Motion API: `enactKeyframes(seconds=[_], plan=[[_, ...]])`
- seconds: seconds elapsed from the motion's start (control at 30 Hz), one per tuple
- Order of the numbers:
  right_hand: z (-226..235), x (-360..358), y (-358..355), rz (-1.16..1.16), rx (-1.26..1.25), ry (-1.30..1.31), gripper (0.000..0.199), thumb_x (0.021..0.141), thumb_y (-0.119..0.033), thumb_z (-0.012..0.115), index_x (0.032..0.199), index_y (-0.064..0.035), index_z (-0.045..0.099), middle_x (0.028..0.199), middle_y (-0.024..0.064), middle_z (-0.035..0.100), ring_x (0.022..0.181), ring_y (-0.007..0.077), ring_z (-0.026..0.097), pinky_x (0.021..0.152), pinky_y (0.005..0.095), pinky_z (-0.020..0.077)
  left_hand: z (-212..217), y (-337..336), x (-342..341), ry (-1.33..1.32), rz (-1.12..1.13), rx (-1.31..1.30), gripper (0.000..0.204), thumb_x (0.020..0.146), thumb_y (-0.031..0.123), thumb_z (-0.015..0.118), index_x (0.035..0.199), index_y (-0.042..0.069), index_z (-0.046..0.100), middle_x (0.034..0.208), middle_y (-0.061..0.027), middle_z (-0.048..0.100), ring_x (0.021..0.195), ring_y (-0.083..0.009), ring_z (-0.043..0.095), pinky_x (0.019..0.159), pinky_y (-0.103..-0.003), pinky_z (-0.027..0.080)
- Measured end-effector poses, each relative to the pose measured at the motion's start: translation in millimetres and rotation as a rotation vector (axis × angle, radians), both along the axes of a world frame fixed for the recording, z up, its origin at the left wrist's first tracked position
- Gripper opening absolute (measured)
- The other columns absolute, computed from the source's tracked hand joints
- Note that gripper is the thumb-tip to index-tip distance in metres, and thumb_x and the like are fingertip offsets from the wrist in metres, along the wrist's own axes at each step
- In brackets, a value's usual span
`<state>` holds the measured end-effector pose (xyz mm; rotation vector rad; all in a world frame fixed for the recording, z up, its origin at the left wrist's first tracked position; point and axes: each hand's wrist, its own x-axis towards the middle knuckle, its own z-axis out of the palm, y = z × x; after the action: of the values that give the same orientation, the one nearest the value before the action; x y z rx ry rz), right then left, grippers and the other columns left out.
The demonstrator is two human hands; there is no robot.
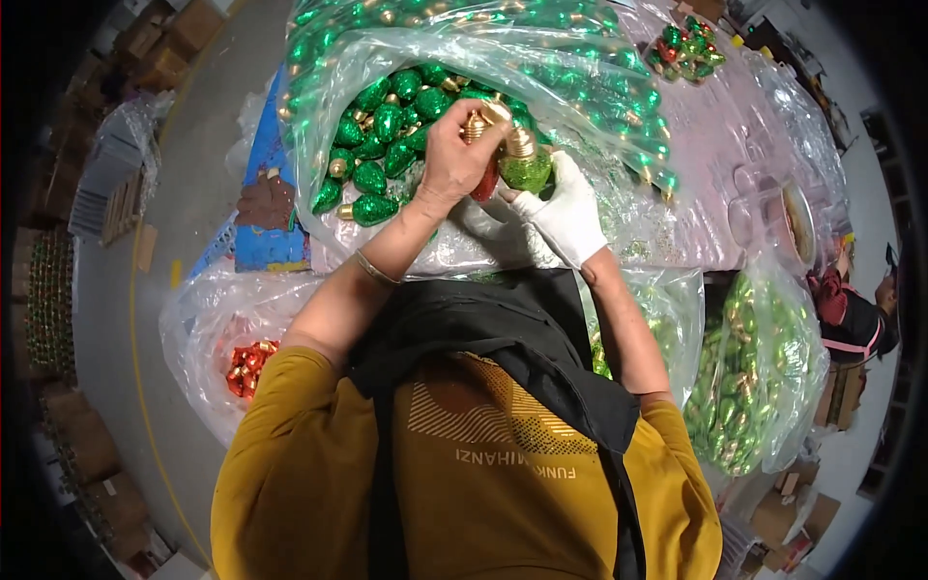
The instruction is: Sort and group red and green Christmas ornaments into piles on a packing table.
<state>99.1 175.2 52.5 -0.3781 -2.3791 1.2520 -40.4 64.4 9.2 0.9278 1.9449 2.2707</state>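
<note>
My left hand (452,159), bare with a bracelet at the wrist, pinches gold screw-shaped caps (474,128) of bulb ornaments. Below its fingers shows part of a red bulb ornament (488,181); the rest is hidden by the hand. My right hand (565,215), in a white glove with some fingertips uncovered, is closed around a light green glittery bulb ornament (527,172), its gold cap pointing up. The two hands nearly meet over the table. Just beyond and left of them, dark green bulb ornaments (387,122) with gold caps lie in an open clear plastic bag (333,72).
More green ornaments lie under plastic along the far side. A small red and green ornament pile (688,50) sits far right on the pinkish table (710,145). Bags of red ornaments (251,367) and light green ornaments (744,377) flank my body. Another person (855,314) is at right.
</note>
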Motion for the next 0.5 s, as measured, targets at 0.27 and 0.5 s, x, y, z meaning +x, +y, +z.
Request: enactKeyframes(seconds=[0.27,0.5], plan=[[16.2,-2.0,2.4,0.151,0.439,-0.259,0.056,0.071,-0.029,0.076,0.117,-0.003,0.056,0.102,0.0177,0.063,0.095,0.0347,0.061,0.081,0.0386,0.0495,9.0,-35.7,-12.1,0.253,-0.172,-0.385,0.028,0.078,0.003,0.065,0.104,-0.001,0.058,0.094,-0.0074,0.065,0.091,-0.0166,0.06,0.081,-0.031,0.047],[-6.6,12.7,14.8,-0.034,0.369,0.016,0.039,0.076,-0.025,0.072,0.108,-0.0073,0.062,0.098,0.0156,0.064,0.09,0.0334,0.062,0.079,0.0382,0.0497,17.1,-73.8,22.7,0.615,0.146,-0.273,0.027,0.078,0.004,0.064,0.104,0.002,0.06,0.105,-0.012,0.063,0.102,-0.0268,0.059,0.086,-0.035,0.045]])
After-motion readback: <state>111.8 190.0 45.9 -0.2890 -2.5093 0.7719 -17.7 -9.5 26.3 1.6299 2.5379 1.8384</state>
